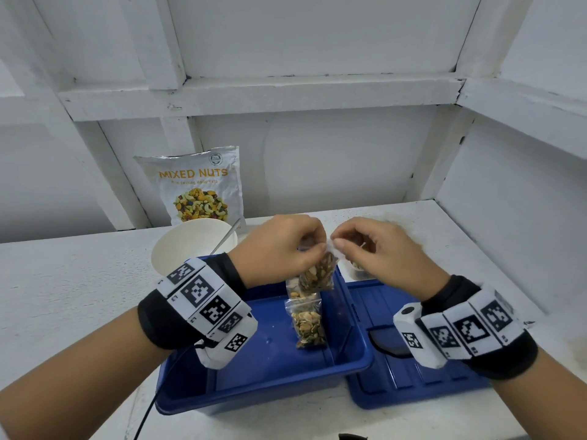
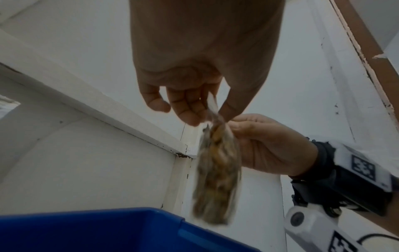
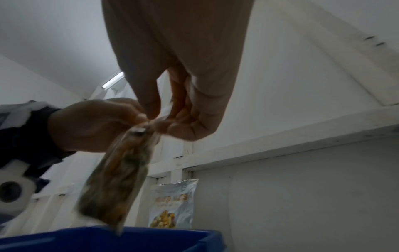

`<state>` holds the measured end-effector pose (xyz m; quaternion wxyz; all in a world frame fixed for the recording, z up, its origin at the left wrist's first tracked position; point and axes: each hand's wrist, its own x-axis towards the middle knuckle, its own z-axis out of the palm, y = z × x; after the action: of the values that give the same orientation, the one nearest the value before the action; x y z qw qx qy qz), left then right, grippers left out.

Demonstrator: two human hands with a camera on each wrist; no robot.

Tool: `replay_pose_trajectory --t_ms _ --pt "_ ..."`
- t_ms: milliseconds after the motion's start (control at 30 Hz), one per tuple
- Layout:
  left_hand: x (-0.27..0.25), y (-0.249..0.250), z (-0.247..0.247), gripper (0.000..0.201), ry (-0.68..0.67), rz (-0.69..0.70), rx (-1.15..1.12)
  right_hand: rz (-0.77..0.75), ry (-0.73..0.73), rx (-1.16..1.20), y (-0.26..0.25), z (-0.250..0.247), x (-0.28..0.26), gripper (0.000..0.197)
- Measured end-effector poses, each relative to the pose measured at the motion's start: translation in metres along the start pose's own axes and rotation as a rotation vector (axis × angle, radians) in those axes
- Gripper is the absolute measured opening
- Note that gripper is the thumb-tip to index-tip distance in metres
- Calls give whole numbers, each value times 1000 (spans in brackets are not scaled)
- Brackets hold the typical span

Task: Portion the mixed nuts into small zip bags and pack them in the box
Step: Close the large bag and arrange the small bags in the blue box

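Plainly, the widest thing under the fingers is the white counter (image 1: 79,281), and on it, straight below both hands, sits the blue box (image 1: 263,369) with its lid (image 1: 413,369) lying flat just beside it, under the right wrist. Beyond the fingers, against the back wall, the mixed nuts pouch (image 1: 203,185) stands upright, and a white bowl (image 1: 187,246) with a spoon (image 1: 225,239) in it sits between the pouch and the left hand (image 1: 279,249). The left hand pinches one top corner of the filled zip bag (image 1: 317,274) and the right hand (image 1: 381,252) pinches the other, thumb against curled fingers (image 3: 183,119), so the bag hangs in the air above the box; it looks like the seal is being pressed shut, though the wrist views are too blurred to tell how far the zip is closed. If it is only partly closed, tipping or dropping the bag could spill nuts into the box or onto the counter. A slack pinch could let the weighted bag slip free of the thin top strip. Two packed bags (image 1: 308,325) already lie below the fingers, along the right inside wall of the box, leaving open blue floor on the left-hand side; lowering there seems safest, since the near rim (image 2: 97,221) rises close under the hanging bag and could snag it.
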<state>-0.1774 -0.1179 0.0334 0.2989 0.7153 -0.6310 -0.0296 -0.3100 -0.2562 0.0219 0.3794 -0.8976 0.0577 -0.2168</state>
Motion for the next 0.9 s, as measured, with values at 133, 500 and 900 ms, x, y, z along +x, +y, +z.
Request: replay_pose_trajectory --t_ms 133,500,900 --pt "-1 -5 7 16 -363 -109 120 210 98 -135 35 -27 8 12" --pt "-6 -23 55 13 -675 -279 134 505 -49 -343 123 -23 15 33" --pt "-21 -30 73 16 -690 -314 56 454 45 -310 115 -9 13 18"
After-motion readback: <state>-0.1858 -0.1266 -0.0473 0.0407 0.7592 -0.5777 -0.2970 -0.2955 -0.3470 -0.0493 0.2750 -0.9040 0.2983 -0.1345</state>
